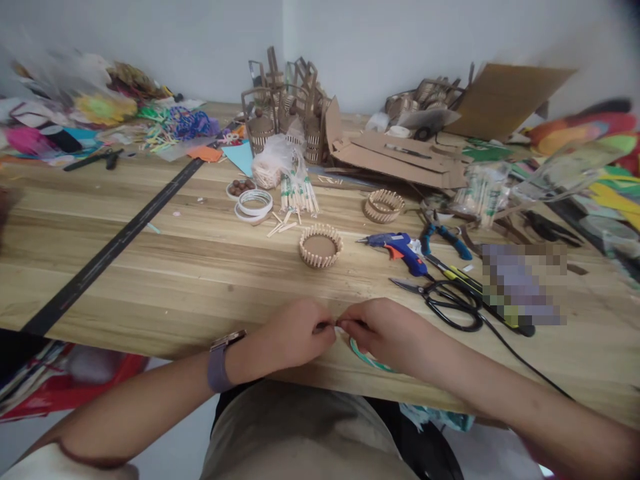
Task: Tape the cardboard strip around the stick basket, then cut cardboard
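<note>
My left hand (pixel 295 333) and my right hand (pixel 383 333) meet near the front edge of the wooden table (pixel 175 267). Both are closed in a pinch, fingertips almost touching. Between them runs a thin strip, and a green-and-white ring of tape (pixel 367 357) shows under my right palm. What my left fingers pinch is too small to name. A purple watch band sits on my left wrist. A small round stick basket (pixel 321 246) stands on the table just beyond my hands.
Black scissors (pixel 445 303), a blue glue gun (pixel 400 247) with its cord and blue pliers (pixel 445 239) lie at right. Tape rolls (pixel 254 203), bundled sticks (pixel 297 193), another basket (pixel 383 205), cardboard pieces and stick models are further back. A long black ruler (pixel 115 247) crosses the left.
</note>
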A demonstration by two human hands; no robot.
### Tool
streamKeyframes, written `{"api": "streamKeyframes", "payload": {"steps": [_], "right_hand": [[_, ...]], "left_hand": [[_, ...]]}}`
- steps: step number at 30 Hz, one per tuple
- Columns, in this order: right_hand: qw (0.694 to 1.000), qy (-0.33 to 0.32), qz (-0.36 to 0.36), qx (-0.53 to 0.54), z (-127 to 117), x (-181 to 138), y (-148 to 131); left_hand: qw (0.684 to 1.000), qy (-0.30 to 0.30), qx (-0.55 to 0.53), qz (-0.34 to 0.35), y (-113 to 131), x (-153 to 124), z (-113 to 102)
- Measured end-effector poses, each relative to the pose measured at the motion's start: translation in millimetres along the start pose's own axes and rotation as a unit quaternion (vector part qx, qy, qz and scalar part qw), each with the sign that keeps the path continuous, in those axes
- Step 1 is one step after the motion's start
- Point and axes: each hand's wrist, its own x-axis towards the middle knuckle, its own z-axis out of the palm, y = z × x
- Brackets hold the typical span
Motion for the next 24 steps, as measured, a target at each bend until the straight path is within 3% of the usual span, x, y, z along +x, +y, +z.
{"api": "streamKeyframes", "payload": {"steps": [6, 10, 12, 18, 24], "right_hand": [[0.991, 0.061, -0.071, 0.093, 3.8, -1.4, 6.6], [0.980, 0.068, -0.067, 0.174, 8.9, -7.1, 5.4], [0.974, 0.101, -0.073, 0.189, 12.7, -11.5, 3.4], [0.962, 0.247, -0.076, 0.092, 36.7, -20.6, -0.6], [0.911, 0.390, -0.136, -0.012, 58.3, -26.5, -5.9]], "left_hand": [[0.999, 0.030, -0.013, 0.001, -0.3, -0.8, -1.3], [0.999, 0.041, -0.015, -0.016, 2.8, -2.2, -5.2], [0.998, 0.055, -0.012, -0.017, 2.4, -2.6, -6.1], [0.995, 0.093, -0.021, -0.028, -4.8, 0.5, -6.0], [0.986, 0.038, -0.145, -0.069, 3.0, -0.2, -16.6]]}}
